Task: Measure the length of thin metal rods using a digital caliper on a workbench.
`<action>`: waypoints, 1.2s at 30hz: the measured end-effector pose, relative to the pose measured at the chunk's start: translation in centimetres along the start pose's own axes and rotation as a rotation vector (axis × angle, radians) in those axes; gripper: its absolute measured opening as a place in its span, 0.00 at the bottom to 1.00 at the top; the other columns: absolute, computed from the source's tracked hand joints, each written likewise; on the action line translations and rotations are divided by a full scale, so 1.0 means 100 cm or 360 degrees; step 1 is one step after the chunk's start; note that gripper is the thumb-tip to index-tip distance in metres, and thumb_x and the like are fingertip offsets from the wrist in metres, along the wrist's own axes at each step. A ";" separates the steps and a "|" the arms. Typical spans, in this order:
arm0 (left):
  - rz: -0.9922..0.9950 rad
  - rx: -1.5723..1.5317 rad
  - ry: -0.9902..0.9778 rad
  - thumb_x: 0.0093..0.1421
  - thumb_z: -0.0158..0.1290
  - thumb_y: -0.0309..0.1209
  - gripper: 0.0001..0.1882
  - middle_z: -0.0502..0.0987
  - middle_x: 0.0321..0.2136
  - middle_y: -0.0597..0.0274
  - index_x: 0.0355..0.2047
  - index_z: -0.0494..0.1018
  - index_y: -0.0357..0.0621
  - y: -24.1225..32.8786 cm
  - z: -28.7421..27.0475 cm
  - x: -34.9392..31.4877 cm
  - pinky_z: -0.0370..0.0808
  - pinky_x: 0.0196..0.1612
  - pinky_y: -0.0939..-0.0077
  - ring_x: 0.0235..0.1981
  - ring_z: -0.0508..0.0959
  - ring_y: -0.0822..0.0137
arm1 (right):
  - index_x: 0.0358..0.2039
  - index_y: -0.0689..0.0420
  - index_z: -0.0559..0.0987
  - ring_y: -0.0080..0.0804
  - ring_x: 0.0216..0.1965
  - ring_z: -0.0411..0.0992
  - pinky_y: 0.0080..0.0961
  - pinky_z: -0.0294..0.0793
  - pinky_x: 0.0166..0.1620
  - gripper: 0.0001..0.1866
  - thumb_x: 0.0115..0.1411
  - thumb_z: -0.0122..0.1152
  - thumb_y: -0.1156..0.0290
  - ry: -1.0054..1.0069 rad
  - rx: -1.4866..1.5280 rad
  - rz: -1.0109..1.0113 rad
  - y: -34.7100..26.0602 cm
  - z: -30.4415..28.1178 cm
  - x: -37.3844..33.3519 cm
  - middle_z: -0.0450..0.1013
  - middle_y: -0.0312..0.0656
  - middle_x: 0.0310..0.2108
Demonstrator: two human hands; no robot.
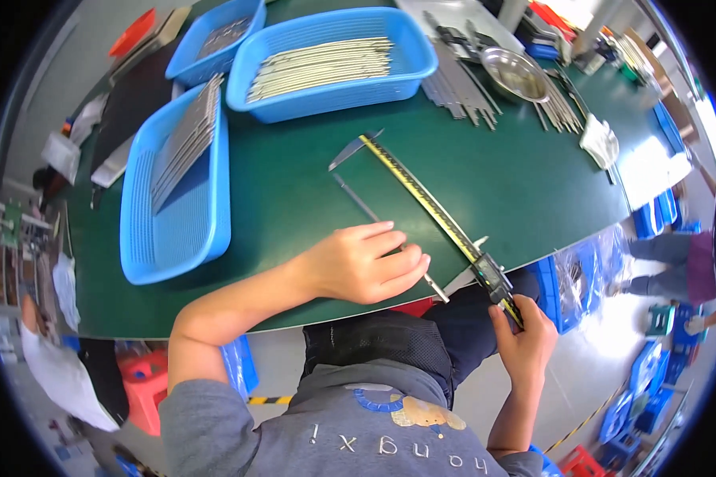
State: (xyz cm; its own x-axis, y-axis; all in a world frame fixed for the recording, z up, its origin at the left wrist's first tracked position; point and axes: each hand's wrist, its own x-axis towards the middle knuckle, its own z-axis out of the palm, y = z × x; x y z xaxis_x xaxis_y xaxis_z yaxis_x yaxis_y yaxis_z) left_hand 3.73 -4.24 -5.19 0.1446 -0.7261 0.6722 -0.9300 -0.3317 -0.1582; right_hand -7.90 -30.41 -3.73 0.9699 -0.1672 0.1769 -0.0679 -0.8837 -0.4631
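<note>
My left hand (370, 262) is closed around a thin metal rod (356, 199), which lies slantwise over the green table's front part. One end of the rod points to the far left; the other sticks out below my fingers near the table edge. In my right hand (531, 338) is a digital caliper (429, 203), gripped by its near end beside the display. Its long beam with a yellow scale runs away to the far left, roughly alongside the rod. The caliper's long jaws stand apart, and the rod's far end lies close to one jaw tip; contact cannot be made out.
A blue basket (223, 207) with grey rods leaning in it stands left. Behind are a basket of pale rods (322, 67) and a smaller blue basket (187, 63). Loose rods (457, 87), a metal bowl (515, 75) and a white crumpled bag (600, 143) lie back right.
</note>
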 end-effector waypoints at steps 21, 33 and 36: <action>-0.0109 -0.0041 0.0035 0.46 0.54 0.33 0.08 0.71 0.29 0.66 0.26 0.74 0.44 0.004 0.017 -0.016 0.80 0.39 0.67 0.29 0.73 0.69 | 0.30 0.60 0.77 0.23 0.13 0.59 0.20 0.58 0.19 0.14 0.48 0.70 0.66 -0.0033 0.0072 0.0047 -0.002 -0.003 -0.006 0.64 0.37 0.13; -0.0179 -0.0201 -0.0214 0.44 0.55 0.27 0.12 0.76 0.31 0.64 0.32 0.78 0.44 -0.007 0.004 -0.008 0.79 0.41 0.71 0.35 0.78 0.65 | 0.29 0.57 0.76 0.29 0.14 0.66 0.24 0.64 0.20 0.17 0.46 0.72 0.60 -0.0057 -0.0013 0.0076 -0.009 -0.003 -0.009 0.68 0.39 0.15; -0.0188 -0.0223 -0.0222 0.44 0.55 0.25 0.12 0.76 0.30 0.63 0.31 0.78 0.43 -0.005 0.004 -0.007 0.79 0.38 0.71 0.35 0.78 0.64 | 0.28 0.57 0.76 0.31 0.14 0.67 0.26 0.64 0.19 0.17 0.46 0.72 0.60 -0.0051 -0.0113 0.0119 -0.011 -0.002 -0.012 0.68 0.40 0.15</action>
State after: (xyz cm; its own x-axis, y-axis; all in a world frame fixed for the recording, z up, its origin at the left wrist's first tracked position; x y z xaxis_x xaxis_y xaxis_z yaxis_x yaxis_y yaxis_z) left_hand 4.20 -3.83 -5.84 0.2916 -0.7667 0.5720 -0.9402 -0.3397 0.0240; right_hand -9.06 -29.32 -3.30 0.9684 -0.2209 0.1160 -0.1557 -0.8982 -0.4111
